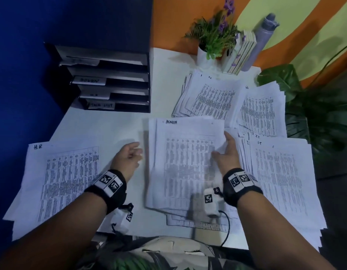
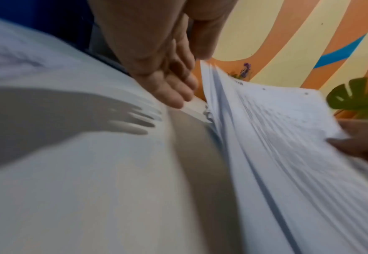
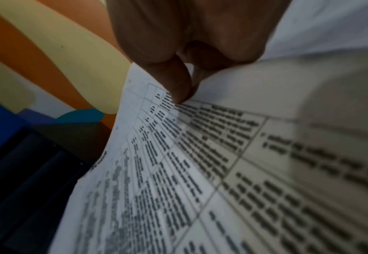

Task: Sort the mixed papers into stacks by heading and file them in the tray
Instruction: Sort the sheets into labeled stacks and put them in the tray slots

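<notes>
A thick stack headed ADMIN (image 1: pixel 184 162) is in the middle of the white table (image 1: pixel 102 125), lifted and blurred. My right hand (image 1: pixel 222 145) pinches its right edge, thumb on the top sheet and fingers underneath; the right wrist view shows the thumb (image 3: pixel 174 80) pressed on the printed page (image 3: pixel 200 171). My left hand (image 1: pixel 136 151) is beside the stack's left edge with straight fingers (image 2: pixel 172 89), holding nothing. The stack's fanned edge (image 2: pixel 276 137) stands just right of them. The black tray (image 1: pixel 114 82) with labelled shelves stands at the back left.
An H.R stack (image 1: pixel 61 178) lies at the front left, an I.T stack (image 1: pixel 281 182) at the front right. Mixed papers (image 1: pixel 213 98) spread at the back right. Behind them stand a potted plant (image 1: pixel 205 55), books (image 1: pixel 240 53) and a grey roll (image 1: pixel 264 39). Another sheet (image 1: pixel 198 223) lies under the ADMIN stack.
</notes>
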The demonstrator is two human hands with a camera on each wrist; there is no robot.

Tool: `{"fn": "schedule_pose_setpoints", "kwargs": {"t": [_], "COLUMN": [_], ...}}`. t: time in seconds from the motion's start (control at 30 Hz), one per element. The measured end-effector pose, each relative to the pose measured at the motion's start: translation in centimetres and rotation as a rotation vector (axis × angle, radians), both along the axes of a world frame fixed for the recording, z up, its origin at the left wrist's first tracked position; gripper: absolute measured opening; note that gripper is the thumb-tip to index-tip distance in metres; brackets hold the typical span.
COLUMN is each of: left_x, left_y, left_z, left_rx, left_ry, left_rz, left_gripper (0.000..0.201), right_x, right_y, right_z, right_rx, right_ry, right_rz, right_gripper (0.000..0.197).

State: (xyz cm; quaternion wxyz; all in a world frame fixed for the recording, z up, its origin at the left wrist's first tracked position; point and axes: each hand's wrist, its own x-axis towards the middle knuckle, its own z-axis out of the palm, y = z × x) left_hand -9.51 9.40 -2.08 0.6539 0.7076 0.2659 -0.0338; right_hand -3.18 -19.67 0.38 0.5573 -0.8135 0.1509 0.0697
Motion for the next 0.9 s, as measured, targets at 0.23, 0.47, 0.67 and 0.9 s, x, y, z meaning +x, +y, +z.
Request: {"fn": "schedule_pose_setpoints", "kwargs": {"t": [0.23,0.47,0.67,0.9], "left_x": [-2.3,-7.2,-10.4,-11.4], "left_y": [8.9,15.4,19.0,20.1], "left_z": [-3.0,-4.2,-4.2,-4.1], "left_rx": [0.687,0.844,0.739,0.728], "left_ry": [0.219,0.709,0.797,0.698], "left_rz": [0.047,0.179,0.25,0.192], "left_gripper": [0.047,0.072,0.084,0.092], "right_x": [1.6,0.8,-0.8,-1.5], "right_y": [-1.2,5.4,10.2,11.4], "right_z": [0.4,-1.0,-2.3,-3.6], "right_rx": [-0.547,-0.565,-0.533,-0.72], "right_ry": [-0.066,-0.092,-0.104,0.166], "right_rz": [-0.036,0.329,0.569,0.605], "right_gripper": [0.093,0.056,0.038,0.033]}}
